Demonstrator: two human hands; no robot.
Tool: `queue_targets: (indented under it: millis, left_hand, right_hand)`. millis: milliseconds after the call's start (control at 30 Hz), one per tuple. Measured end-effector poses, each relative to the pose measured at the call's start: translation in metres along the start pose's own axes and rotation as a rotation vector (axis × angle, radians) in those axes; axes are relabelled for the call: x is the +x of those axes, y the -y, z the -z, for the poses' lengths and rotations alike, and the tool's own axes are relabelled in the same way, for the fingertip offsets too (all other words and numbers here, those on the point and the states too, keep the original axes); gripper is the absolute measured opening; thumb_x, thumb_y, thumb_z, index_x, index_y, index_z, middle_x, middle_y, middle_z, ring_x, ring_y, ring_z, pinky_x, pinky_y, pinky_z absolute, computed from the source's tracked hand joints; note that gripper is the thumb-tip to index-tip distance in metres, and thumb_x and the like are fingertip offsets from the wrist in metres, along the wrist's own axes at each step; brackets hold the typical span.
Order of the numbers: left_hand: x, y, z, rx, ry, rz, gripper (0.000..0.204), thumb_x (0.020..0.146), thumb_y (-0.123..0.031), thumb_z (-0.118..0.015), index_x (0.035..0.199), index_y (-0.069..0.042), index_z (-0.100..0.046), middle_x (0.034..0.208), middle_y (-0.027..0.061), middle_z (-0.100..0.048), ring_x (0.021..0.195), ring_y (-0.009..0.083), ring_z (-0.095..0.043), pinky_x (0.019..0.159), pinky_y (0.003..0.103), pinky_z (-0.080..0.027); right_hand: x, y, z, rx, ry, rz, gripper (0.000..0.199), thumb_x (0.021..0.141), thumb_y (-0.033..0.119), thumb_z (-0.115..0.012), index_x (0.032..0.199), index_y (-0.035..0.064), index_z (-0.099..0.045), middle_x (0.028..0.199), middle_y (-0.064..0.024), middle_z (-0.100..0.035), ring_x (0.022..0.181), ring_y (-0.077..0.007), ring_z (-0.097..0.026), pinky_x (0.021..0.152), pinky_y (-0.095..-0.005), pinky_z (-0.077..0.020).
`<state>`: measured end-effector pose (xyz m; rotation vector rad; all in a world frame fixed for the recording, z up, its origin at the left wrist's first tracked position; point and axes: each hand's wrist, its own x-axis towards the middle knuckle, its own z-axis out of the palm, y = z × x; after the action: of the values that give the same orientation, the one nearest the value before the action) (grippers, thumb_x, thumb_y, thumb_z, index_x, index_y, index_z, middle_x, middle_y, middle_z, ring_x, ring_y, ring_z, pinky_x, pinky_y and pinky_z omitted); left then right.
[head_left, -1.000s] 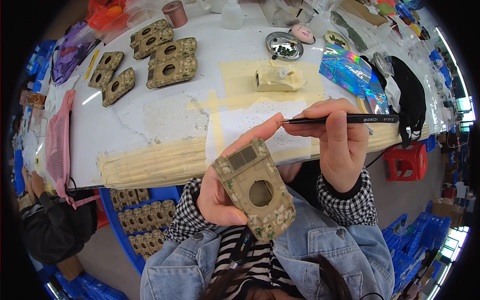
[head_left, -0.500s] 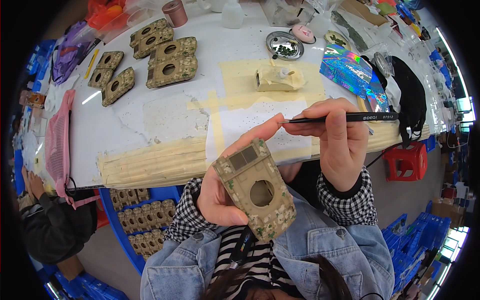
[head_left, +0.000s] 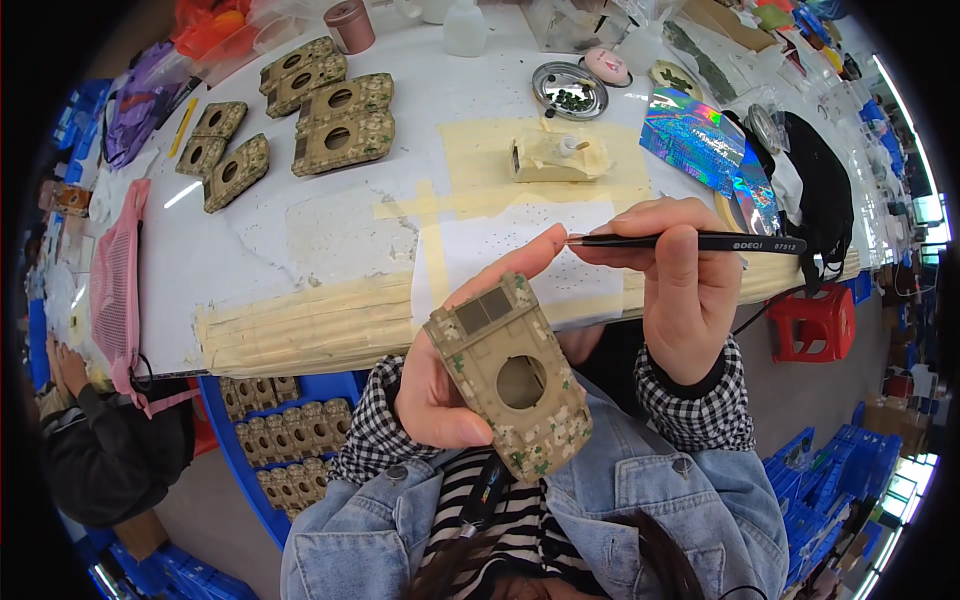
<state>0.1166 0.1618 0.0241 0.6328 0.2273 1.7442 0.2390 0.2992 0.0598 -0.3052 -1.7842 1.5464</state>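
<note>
My left hand (head_left: 430,400) grips a camouflage-painted toy tank hull (head_left: 480,350), tilted above the table's front edge. A round hole opens in its top, and two dark panels sit near its far end. The left index finger stretches past the hull toward the right. In my right hand (head_left: 690,290) is a pair of slim black tweezers (head_left: 750,242), pinched between thumb and fingers. Their pointed tip is at the left index fingertip; anything held in it is too small to tell. Beneath lies a white paper sheet (head_left: 480,250) dotted with tiny dark specks.
Several camouflage hulls (head_left: 343,140) stand at the back left. A taped block (head_left: 555,165) and a round metal dish (head_left: 545,95) with small dark green parts lie farther back. A blue tray (head_left: 240,455) of similar parts is below the table's left side. A red stool (head_left: 815,325) stands right.
The tweezers have shifted slightly right, their tip still by my left index fingertip. The hull has tilted slightly in my left hand.
</note>
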Motion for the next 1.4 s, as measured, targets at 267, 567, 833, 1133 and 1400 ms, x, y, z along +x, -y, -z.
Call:
queue_targets:
  millis: [267, 567, 833, 1133, 1400]
  left_hand:
    - [0.0002, -0.0013, -0.0028, 0.067, -0.042, 0.028, 0.105, 0.066, -0.019, -0.076, 0.140, 0.008, -0.007, 0.150, 0.0181, -0.002, 0.133, 0.0299, -0.027, 0.107, 0.043, -0.027]
    - [-0.0001, 0.0007, -0.0004, 0.055, -0.023, 0.003, 0.106, 0.065, -0.019, -0.076, 0.140, 0.010, -0.007, 0.149, 0.0198, -0.002, 0.134, 0.0299, -0.026, 0.107, 0.044, -0.028]
    - [0.0007, 0.0003, -0.0013, 0.035, -0.024, 0.000, 0.105, 0.066, -0.017, -0.075, 0.140, 0.010, -0.006, 0.149, 0.0199, 0.000, 0.133, 0.0311, -0.026, 0.107, 0.044, -0.028]
    - [0.0006, 0.0007, -0.0012, 0.033, -0.020, -0.007, 0.104, 0.066, -0.017, -0.075, 0.140, 0.010, -0.005, 0.150, 0.0196, 0.000, 0.133, 0.0315, -0.027, 0.107, 0.044, -0.027]
    - [0.0006, 0.0004, -0.0003, 0.028, -0.022, 0.002, 0.103, 0.066, -0.016, -0.074, 0.140, 0.009, -0.007, 0.150, 0.0189, -0.001, 0.133, 0.0297, -0.027, 0.107, 0.043, -0.027]
  right_hand:
    - [0.0005, -0.0009, 0.0013, -0.008, 0.030, 0.003, 0.034, 0.099, 0.024, -0.035, 0.099, -0.0071, -0.050, 0.095, -0.0148, -0.054, 0.086, -0.0263, -0.064, 0.077, -0.0371, -0.0564]
    - [0.0010, -0.0005, 0.0003, -0.014, 0.025, -0.003, 0.035, 0.099, 0.024, -0.035, 0.098, -0.0072, -0.050, 0.094, -0.0149, -0.054, 0.084, -0.0268, -0.064, 0.076, -0.0371, -0.0565]
    - [0.0012, -0.0017, 0.0009, 0.006, 0.024, -0.010, 0.034, 0.099, 0.024, -0.035, 0.098, -0.0068, -0.050, 0.094, -0.0149, -0.054, 0.084, -0.0270, -0.064, 0.076, -0.0382, -0.0566]
    - [0.0019, -0.0016, 0.0008, 0.003, 0.025, -0.013, 0.034, 0.099, 0.024, -0.035, 0.098, -0.0069, -0.050, 0.094, -0.0148, -0.055, 0.084, -0.0272, -0.064, 0.076, -0.0384, -0.0565]
    - [0.0023, -0.0011, 0.0012, -0.022, 0.032, -0.011, 0.035, 0.099, 0.024, -0.035, 0.098, -0.0074, -0.050, 0.094, -0.0149, -0.055, 0.084, -0.0279, -0.065, 0.076, -0.0374, -0.0563]
